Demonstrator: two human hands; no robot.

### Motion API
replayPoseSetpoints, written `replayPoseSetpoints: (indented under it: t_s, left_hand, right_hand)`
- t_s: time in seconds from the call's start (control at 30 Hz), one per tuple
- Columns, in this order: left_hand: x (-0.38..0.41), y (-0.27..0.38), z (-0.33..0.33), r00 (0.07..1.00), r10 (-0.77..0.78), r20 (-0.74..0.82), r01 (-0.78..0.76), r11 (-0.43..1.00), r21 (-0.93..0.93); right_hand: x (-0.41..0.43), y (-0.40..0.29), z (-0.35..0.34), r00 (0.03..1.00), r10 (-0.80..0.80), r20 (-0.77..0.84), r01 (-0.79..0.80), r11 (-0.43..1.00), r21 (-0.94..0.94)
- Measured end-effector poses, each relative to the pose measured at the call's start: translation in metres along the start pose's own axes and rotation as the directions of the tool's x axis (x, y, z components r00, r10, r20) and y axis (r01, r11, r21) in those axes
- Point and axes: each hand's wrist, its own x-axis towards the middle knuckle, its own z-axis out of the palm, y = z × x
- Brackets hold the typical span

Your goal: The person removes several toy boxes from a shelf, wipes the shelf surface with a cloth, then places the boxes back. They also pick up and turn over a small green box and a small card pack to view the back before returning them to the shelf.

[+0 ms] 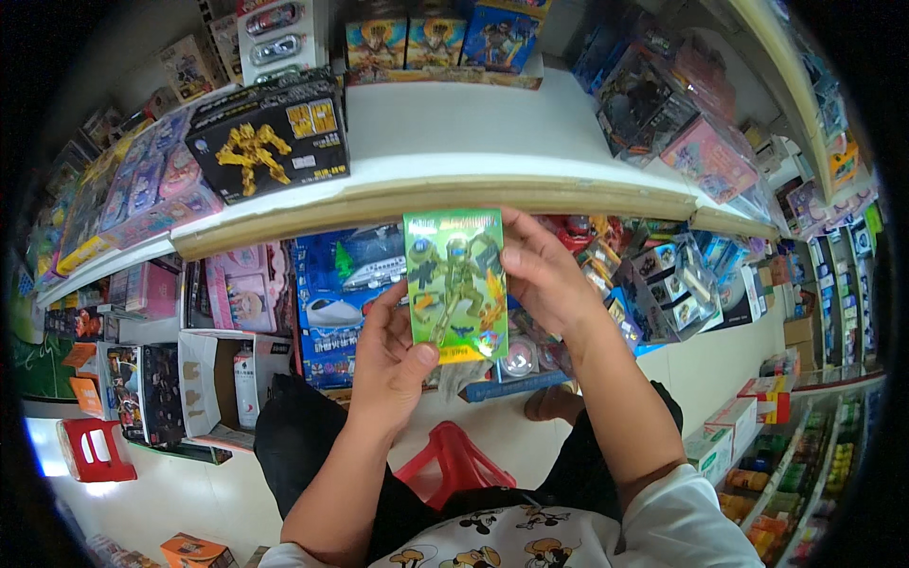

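Observation:
A small green toy box (458, 284) with a soldier figure printed on its front is held upright between both hands, in front of the shelf edge. My left hand (395, 355) grips its lower left side, with the thumb on the front near the bottom corner. My right hand (543, 273) holds the upper right edge, thumb at the side and fingers behind. Crumpled clear plastic (460, 380) shows just below the box. Behind it lies a blue boxed train set (334, 312), partly hidden by my left hand.
A white shelf (469, 128) with a wooden edge crosses ahead, carrying a black robot-model box (273, 145) and several colourful toy boxes. An open white carton (216, 383) stands at lower left. A red plastic stool (454, 465) is between my legs, another red stool (96, 451) at far left.

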Motion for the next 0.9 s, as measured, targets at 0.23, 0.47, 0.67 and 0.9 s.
replayPoseSetpoints:
  t_s: [0.23, 0.47, 0.67, 0.9]
  left_hand:
    - [0.013, -0.008, 0.001, 0.989, -0.136, 0.066, 0.142, 0.985, -0.102]
    - [0.022, -0.013, 0.006, 0.979, -0.145, 0.141, 0.166, 0.974, -0.151]
    - [0.029, -0.017, 0.009, 0.969, -0.124, 0.213, 0.157, 0.976, -0.148]
    - [0.066, -0.012, 0.012, 0.960, 0.015, 0.280, 0.053, 0.971, -0.233]
  right_hand:
    - [-0.002, 0.004, -0.001, 0.985, -0.006, -0.172, 0.013, 0.999, 0.035]
    - [-0.009, -0.001, -0.002, 0.965, -0.058, -0.255, 0.064, 0.998, 0.016]
    - [-0.016, -0.009, -0.003, 0.945, -0.117, -0.306, 0.114, 0.993, -0.028]
    - [-0.006, -0.045, -0.001, 0.945, -0.219, -0.242, 0.181, 0.969, -0.168]
